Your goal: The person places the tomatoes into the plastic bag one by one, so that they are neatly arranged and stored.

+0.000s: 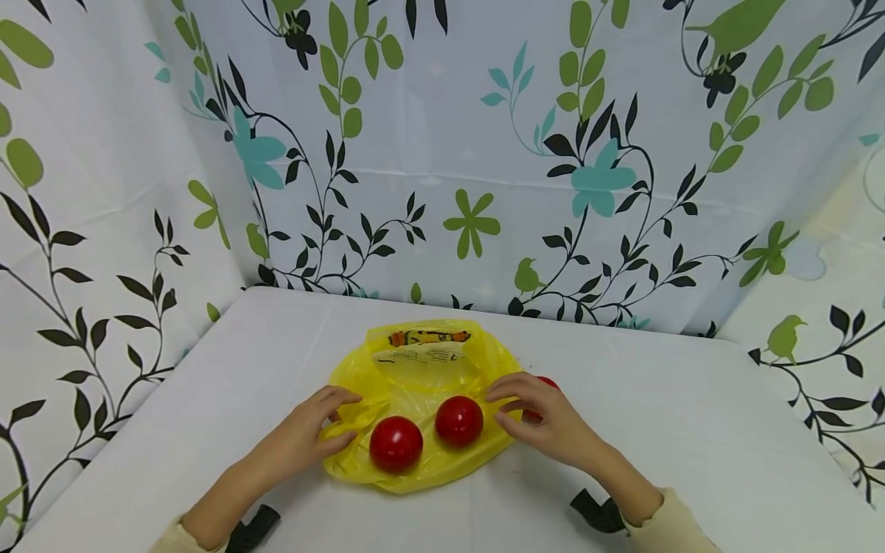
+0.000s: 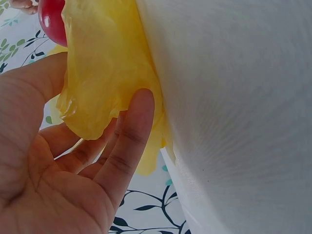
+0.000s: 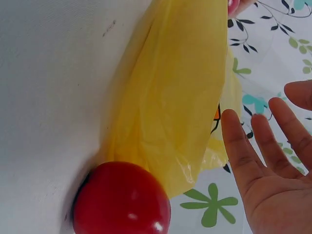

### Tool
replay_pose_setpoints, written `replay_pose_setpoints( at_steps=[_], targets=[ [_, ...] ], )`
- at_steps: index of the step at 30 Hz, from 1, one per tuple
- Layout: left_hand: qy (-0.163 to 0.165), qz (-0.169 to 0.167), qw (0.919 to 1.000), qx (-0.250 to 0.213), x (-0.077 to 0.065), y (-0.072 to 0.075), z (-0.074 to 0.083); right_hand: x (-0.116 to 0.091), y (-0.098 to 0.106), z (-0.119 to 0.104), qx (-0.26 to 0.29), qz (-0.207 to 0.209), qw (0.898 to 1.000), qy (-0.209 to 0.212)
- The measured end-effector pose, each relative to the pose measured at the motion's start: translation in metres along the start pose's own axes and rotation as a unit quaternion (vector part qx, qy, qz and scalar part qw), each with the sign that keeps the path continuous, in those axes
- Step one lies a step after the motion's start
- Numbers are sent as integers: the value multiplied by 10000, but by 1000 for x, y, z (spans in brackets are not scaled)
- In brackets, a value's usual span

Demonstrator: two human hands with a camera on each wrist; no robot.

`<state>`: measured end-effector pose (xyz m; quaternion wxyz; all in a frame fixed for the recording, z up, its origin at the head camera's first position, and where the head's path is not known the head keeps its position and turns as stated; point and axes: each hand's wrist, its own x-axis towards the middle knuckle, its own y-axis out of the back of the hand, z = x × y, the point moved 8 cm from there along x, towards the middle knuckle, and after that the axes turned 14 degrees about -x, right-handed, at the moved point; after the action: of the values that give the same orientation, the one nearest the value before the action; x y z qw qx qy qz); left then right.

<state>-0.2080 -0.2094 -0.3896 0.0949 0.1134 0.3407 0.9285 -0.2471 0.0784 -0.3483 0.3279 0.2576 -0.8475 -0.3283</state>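
Yellow bag (image 1: 442,470) against left hand (image 1: 309,428), near right hand (image 1: 557,424); both hands loose and apart, fingers (image 3: 244,158) softly bent.

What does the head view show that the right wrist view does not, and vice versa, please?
Only the head view shows the left red ball and middle red ball in full, the printed text on the yellow bag and the beige sleeves.

Only the right wrist view shows the palm of the right hand and most of the right red ball.

Both show that bag, hand and ball, the white tabletop and patterned cloth.
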Motion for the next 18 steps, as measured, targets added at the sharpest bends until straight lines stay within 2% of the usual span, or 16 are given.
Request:
replay_pose_setpoints(
  at_steps=[10,18],
  targets=[
    [-19,-48,10000,-15,-1,-2,-1,-11,17,11,-509,452,9977,-14],
    [40,-58,10000,-43,-1,-2,-1,-18,33,21,-1338,828,9873,-218]
  ],
)
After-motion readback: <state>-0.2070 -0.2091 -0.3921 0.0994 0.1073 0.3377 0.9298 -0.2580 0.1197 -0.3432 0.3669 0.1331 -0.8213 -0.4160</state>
